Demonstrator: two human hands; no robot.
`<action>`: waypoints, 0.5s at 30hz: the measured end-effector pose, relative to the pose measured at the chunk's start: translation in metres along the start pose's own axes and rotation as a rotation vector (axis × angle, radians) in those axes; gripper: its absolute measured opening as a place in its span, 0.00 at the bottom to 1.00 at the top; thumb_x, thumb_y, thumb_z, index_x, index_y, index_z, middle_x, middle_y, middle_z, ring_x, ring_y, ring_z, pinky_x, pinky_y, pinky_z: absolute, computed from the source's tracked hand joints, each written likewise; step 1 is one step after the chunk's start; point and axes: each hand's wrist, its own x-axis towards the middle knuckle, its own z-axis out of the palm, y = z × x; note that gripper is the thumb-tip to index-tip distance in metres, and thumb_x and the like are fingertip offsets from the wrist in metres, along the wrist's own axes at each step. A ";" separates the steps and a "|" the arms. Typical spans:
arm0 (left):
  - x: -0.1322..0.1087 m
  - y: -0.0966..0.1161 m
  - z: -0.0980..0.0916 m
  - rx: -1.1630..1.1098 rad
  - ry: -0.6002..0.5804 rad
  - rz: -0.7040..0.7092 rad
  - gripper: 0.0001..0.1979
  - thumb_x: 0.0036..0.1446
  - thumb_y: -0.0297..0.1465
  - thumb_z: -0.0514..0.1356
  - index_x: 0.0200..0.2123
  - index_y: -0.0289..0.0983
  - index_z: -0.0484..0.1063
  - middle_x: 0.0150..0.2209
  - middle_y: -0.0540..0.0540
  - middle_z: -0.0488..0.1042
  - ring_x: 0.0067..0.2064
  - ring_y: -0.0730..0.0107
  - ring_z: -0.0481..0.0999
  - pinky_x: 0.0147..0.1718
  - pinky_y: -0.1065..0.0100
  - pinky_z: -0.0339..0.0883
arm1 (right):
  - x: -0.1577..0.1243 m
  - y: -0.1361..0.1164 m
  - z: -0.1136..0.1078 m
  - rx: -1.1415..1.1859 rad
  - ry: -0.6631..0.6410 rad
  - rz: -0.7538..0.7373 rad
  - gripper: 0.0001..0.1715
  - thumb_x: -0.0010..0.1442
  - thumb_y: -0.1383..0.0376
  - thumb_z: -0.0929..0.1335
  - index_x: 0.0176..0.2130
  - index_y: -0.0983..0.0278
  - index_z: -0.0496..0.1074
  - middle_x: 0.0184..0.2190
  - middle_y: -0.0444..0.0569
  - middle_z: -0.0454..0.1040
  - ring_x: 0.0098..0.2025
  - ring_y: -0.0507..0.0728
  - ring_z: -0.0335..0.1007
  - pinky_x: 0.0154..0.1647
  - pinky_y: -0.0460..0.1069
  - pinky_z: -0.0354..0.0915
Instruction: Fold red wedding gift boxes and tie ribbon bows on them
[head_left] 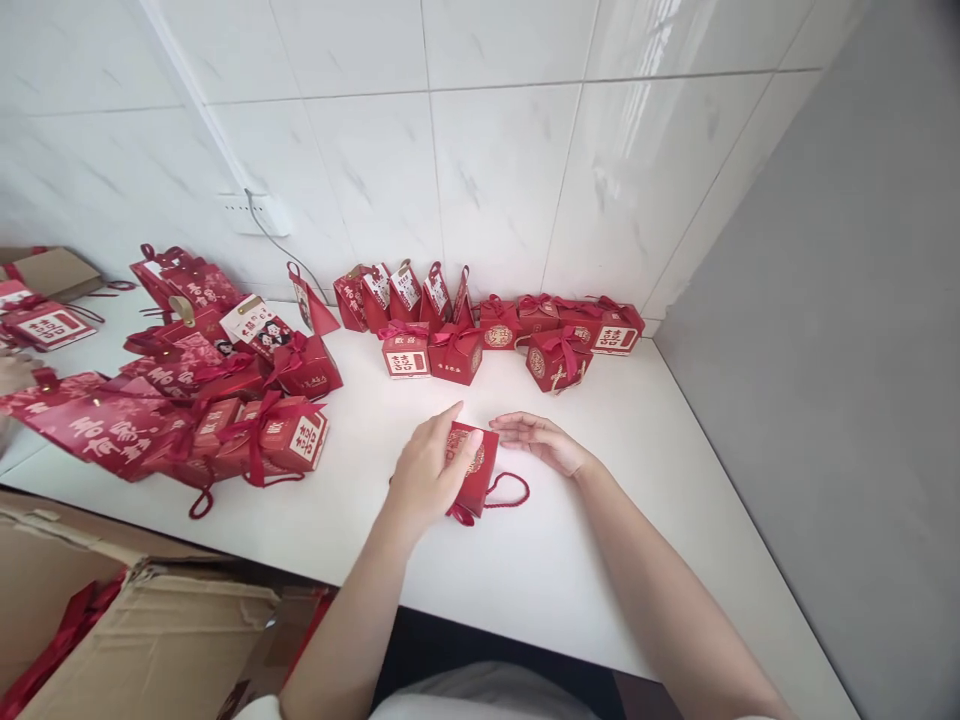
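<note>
A red gift box with a gold round emblem lies on the white table in front of me. Its ribbon points towards me, and a dark red cord handle loops out on the right. Around the box's left side curls my left hand, thumb across the top face. My right hand is just right of the box, fingers stretched out and slightly bent, holding nothing; whether the fingertips touch the box I cannot tell. The left hand covers part of the box and its far-left edge.
Finished-looking red boxes with bows and pointed boxes line the tiled wall. Many more red boxes crowd the left. Another person's hand shows at the far left. Cardboard cartons stand below the table; a grey panel bounds the right.
</note>
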 end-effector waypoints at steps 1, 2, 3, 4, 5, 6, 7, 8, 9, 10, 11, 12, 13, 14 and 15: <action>-0.006 0.001 0.004 -0.001 0.031 -0.004 0.26 0.60 0.43 0.57 0.60 0.45 0.62 0.60 0.44 0.64 0.61 0.51 0.62 0.61 0.53 0.53 | 0.000 0.000 0.001 0.008 0.013 -0.007 0.22 0.59 0.59 0.68 0.52 0.60 0.71 0.56 0.54 0.69 0.59 0.63 0.64 0.63 0.63 0.55; -0.012 0.000 0.005 0.007 0.077 -0.005 0.26 0.61 0.42 0.55 0.61 0.45 0.61 0.61 0.43 0.63 0.61 0.52 0.62 0.60 0.53 0.54 | 0.000 0.001 0.002 0.011 0.020 -0.014 0.22 0.59 0.58 0.68 0.53 0.59 0.70 0.56 0.54 0.69 0.59 0.63 0.64 0.63 0.63 0.55; -0.018 -0.001 0.006 0.024 0.144 0.003 0.26 0.62 0.41 0.54 0.62 0.44 0.59 0.61 0.42 0.62 0.61 0.52 0.62 0.60 0.53 0.55 | 0.000 0.001 0.003 0.008 0.022 -0.020 0.23 0.60 0.57 0.68 0.54 0.59 0.69 0.56 0.54 0.69 0.58 0.63 0.65 0.63 0.63 0.55; -0.024 -0.003 0.005 0.040 0.220 0.026 0.25 0.62 0.40 0.53 0.62 0.43 0.58 0.61 0.41 0.62 0.61 0.53 0.62 0.60 0.53 0.56 | 0.000 0.002 0.003 0.002 0.024 -0.023 0.23 0.60 0.57 0.68 0.54 0.60 0.69 0.56 0.54 0.69 0.58 0.63 0.65 0.63 0.63 0.55; -0.032 -0.005 0.005 0.051 0.303 0.067 0.25 0.63 0.40 0.53 0.61 0.41 0.58 0.60 0.40 0.62 0.61 0.53 0.63 0.59 0.52 0.56 | 0.000 0.002 0.003 -0.004 0.027 -0.024 0.23 0.60 0.57 0.68 0.54 0.60 0.69 0.56 0.55 0.69 0.58 0.63 0.65 0.63 0.63 0.55; -0.041 -0.009 0.005 0.057 0.392 0.126 0.24 0.63 0.39 0.53 0.61 0.40 0.58 0.58 0.39 0.64 0.60 0.53 0.64 0.59 0.51 0.57 | 0.001 0.003 0.003 -0.006 0.031 -0.025 0.23 0.60 0.57 0.68 0.53 0.61 0.69 0.56 0.55 0.69 0.57 0.63 0.66 0.62 0.63 0.56; -0.051 -0.013 0.006 0.053 0.473 0.193 0.24 0.63 0.39 0.52 0.61 0.39 0.58 0.56 0.38 0.65 0.59 0.54 0.65 0.58 0.51 0.58 | 0.001 0.004 0.003 -0.007 0.036 -0.027 0.23 0.60 0.57 0.68 0.53 0.61 0.69 0.55 0.55 0.70 0.57 0.63 0.66 0.62 0.62 0.56; -0.061 -0.018 0.009 0.052 0.558 0.260 0.24 0.63 0.38 0.51 0.61 0.39 0.57 0.54 0.37 0.65 0.58 0.54 0.66 0.58 0.50 0.58 | 0.001 0.004 0.003 -0.004 0.038 -0.030 0.23 0.61 0.57 0.68 0.53 0.61 0.69 0.55 0.55 0.70 0.57 0.62 0.66 0.62 0.62 0.56; -0.072 -0.024 0.014 0.081 0.615 0.303 0.24 0.63 0.38 0.51 0.61 0.39 0.57 0.54 0.37 0.65 0.58 0.53 0.65 0.58 0.49 0.59 | 0.002 0.005 0.004 0.001 0.033 -0.031 0.23 0.61 0.56 0.67 0.54 0.61 0.69 0.55 0.55 0.69 0.57 0.62 0.66 0.62 0.62 0.56; -0.081 -0.030 0.020 0.139 0.609 0.297 0.27 0.60 0.38 0.54 0.62 0.39 0.56 0.55 0.36 0.63 0.59 0.52 0.64 0.58 0.49 0.59 | 0.002 0.005 0.006 0.008 0.016 -0.028 0.23 0.61 0.56 0.67 0.55 0.60 0.68 0.56 0.54 0.69 0.58 0.62 0.65 0.62 0.62 0.56; -0.089 -0.036 0.026 0.188 0.536 0.244 0.33 0.57 0.38 0.58 0.64 0.39 0.52 0.58 0.35 0.60 0.60 0.49 0.62 0.58 0.47 0.58 | 0.003 0.005 0.008 0.014 -0.011 -0.017 0.24 0.61 0.56 0.67 0.56 0.59 0.67 0.57 0.53 0.68 0.58 0.62 0.65 0.62 0.61 0.56; -0.095 -0.042 0.033 0.222 0.459 0.165 0.40 0.54 0.39 0.62 0.66 0.39 0.47 0.61 0.34 0.57 0.62 0.46 0.59 0.58 0.45 0.58 | 0.003 0.005 0.012 0.015 -0.044 -0.001 0.25 0.61 0.56 0.67 0.56 0.59 0.66 0.57 0.53 0.68 0.59 0.62 0.64 0.62 0.61 0.56; -0.098 -0.047 0.039 0.245 0.403 0.082 0.48 0.51 0.41 0.65 0.68 0.39 0.41 0.63 0.33 0.54 0.63 0.43 0.57 0.58 0.42 0.57 | 0.004 0.005 0.015 0.011 -0.079 0.019 0.26 0.61 0.56 0.67 0.57 0.59 0.66 0.58 0.52 0.67 0.59 0.62 0.63 0.62 0.61 0.56; -0.100 -0.051 0.044 0.258 0.358 0.012 0.54 0.48 0.43 0.66 0.68 0.39 0.35 0.65 0.31 0.50 0.65 0.40 0.54 0.58 0.41 0.56 | 0.004 0.005 0.019 0.003 -0.110 0.039 0.26 0.61 0.56 0.67 0.57 0.59 0.66 0.58 0.52 0.67 0.59 0.62 0.63 0.62 0.60 0.56; -0.099 -0.053 0.048 0.261 0.328 -0.045 0.58 0.46 0.44 0.67 0.68 0.39 0.30 0.66 0.31 0.48 0.65 0.39 0.52 0.58 0.39 0.55 | 0.004 0.005 0.023 -0.010 -0.137 0.058 0.26 0.61 0.56 0.68 0.57 0.59 0.66 0.58 0.52 0.68 0.59 0.62 0.63 0.62 0.60 0.55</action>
